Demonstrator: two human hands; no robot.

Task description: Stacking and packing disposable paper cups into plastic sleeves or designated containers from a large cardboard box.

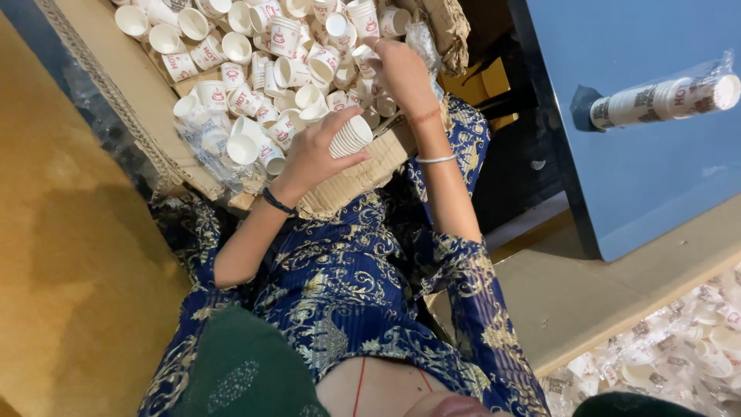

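floor: ochre-yellow surface (69, 255) along the left side, bare where it shows.
box: open corrugated cardboard box (147, 108) in front of the seated person, flaps spread, holding the loose cups.
loose cups: a heap of small white paper cups (262, 69) with red print, lying every way up; a crumpled clear plastic wrap (204, 147) sits at the near left of the heap.
left hand: left hand (309, 154), fingers curled shut around a short nested stack (351, 137) held sideways above the box's near edge.
right hand: right hand (397, 69) reaching into the heap, fingertips on a single cup; whether it is gripped, cannot tell.
progress: by my reading early; one short stack made, most cups unsorted.
sleeve: a finished sleeve (664, 96) of stacked cups in clear film, lying on a blue counter (641, 177) at right.
bagged cups: more film-wrapped cups (679, 347) at lower right.
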